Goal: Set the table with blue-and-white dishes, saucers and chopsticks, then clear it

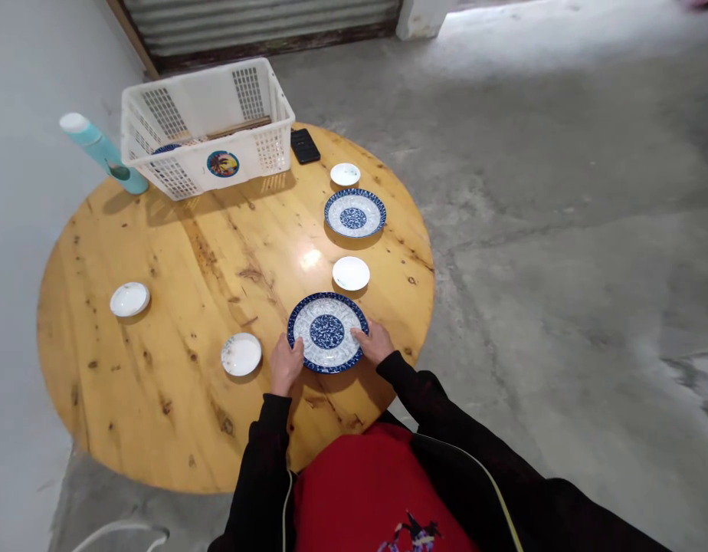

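Note:
A blue-and-white patterned plate point(327, 333) is between my hands near the front right edge of the round table. My left hand point(286, 363) grips its left rim, thumb on top. On the right rim my right hand point(375, 342) pinches in the same way; the fingers below are hidden. Whether the plate touches the wood I cannot tell. Just left of my left hand sits a small white dish point(241, 354). Beyond the plate lies another white dish point(351, 274). Farther back is a second blue-rimmed plate point(355, 213), with a small white dish point(345, 175) behind it.
The round wooden table point(175, 368) bears a white plastic basket point(244, 157) at the back, with things inside. A turquoise bottle point(108, 156) stands left of it, a black phone point(305, 146) right. White dishes point(129, 300), seemingly stacked, sit at left. Concrete floor point(549, 253) lies right.

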`<action>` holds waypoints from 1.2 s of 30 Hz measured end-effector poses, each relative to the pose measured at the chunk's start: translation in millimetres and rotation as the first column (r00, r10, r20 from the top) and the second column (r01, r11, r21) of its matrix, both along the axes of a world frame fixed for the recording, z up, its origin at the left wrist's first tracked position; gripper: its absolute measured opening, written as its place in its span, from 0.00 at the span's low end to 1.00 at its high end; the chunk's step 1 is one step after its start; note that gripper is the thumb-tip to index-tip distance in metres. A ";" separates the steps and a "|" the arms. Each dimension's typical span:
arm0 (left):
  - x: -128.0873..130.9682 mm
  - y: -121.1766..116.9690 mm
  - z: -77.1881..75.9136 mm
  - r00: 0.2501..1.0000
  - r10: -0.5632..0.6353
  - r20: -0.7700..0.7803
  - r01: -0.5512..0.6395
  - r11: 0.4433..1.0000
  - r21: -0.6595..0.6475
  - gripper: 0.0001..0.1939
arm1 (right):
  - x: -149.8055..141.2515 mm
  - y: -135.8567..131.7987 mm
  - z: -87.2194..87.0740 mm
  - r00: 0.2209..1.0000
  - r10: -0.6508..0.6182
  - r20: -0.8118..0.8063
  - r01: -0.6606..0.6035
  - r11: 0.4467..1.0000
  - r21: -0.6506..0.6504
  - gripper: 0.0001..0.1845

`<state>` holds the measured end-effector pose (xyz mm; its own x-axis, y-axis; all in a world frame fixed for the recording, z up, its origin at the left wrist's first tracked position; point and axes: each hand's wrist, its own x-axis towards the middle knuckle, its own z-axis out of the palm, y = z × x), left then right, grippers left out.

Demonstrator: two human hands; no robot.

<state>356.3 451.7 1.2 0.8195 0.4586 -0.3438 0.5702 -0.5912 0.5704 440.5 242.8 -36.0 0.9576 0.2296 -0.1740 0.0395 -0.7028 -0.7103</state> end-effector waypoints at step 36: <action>72.3 -374.4 68.5 0.983 -0.175 -0.057 0.160 0.965 -0.208 0.06 | 42.4 -398.6 65.3 0.979 -0.185 -0.081 0.196 0.968 0.155 0.28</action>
